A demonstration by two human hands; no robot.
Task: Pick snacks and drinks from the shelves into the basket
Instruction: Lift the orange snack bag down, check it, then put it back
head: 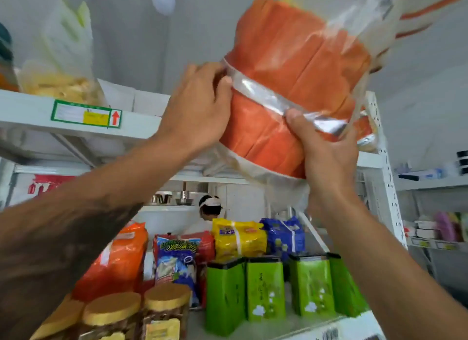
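Both hands, left hand (200,106) and right hand (326,147), grip the orange snack bag (291,86) (slippery film) above the shelf edge (141,124); it may slip onto the jars (136,312).

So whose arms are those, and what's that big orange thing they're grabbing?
The arms belong to a person wearing a camera on their head, so you see what they see: there is only this one picture, looking at shop shelves. Both hands hold a big orange snack pack in clear plastic, up in the air. The left hand grips its side, and the right hand grips it from below. On the lower shelf stand green boxes, a yellow bag, a blue bag and jars with brown lids. No basket shows in this picture.
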